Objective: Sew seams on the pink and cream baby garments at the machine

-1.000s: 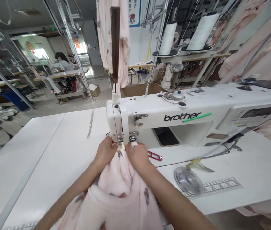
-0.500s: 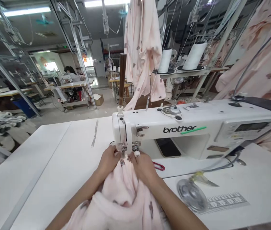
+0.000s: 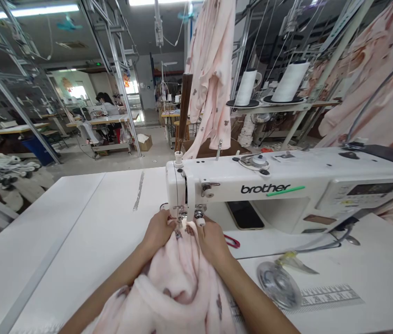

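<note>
White tabletop: one sewing machine, one phone; two thread cones behind. One pink garment lies bunched, reaching the machine's needle end; left hand pinches it, right hand against it, fingertips hidden, grip indeterminable.

White table: sewing machine; phone under machine's arm; red tool near phone; clear round dish overlapping ruler; yellow tool beside dish; pink cloth in front.

Single head-worn view, facing forward and down, sewing machine close, workshop floor farther off
</note>
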`<state>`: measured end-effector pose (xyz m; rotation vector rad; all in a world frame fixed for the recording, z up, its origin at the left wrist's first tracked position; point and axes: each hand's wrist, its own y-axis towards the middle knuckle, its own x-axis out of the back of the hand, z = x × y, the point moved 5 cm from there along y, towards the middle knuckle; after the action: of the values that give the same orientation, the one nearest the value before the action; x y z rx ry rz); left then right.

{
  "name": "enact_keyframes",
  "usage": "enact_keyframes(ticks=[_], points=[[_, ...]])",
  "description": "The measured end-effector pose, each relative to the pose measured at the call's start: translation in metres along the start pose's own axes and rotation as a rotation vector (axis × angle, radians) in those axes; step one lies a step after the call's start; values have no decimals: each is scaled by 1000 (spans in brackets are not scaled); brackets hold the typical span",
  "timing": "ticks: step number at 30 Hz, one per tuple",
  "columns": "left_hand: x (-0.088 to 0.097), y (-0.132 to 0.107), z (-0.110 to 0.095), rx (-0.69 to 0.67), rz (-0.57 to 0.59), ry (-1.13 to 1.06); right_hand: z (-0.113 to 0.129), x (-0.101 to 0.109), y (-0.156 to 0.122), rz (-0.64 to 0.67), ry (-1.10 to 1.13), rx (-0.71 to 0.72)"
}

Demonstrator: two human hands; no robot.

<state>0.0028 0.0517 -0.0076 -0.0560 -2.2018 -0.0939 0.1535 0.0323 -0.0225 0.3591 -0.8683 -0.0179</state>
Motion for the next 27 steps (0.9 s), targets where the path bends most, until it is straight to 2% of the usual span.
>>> enact_keyframes(ticks=[18,27], points=[[3,-4,-3,-11,56,-29,3,2,-1,24,13,-36],[0,-2,2,-24,86,-58,0,1,-2,42,105,-17]])
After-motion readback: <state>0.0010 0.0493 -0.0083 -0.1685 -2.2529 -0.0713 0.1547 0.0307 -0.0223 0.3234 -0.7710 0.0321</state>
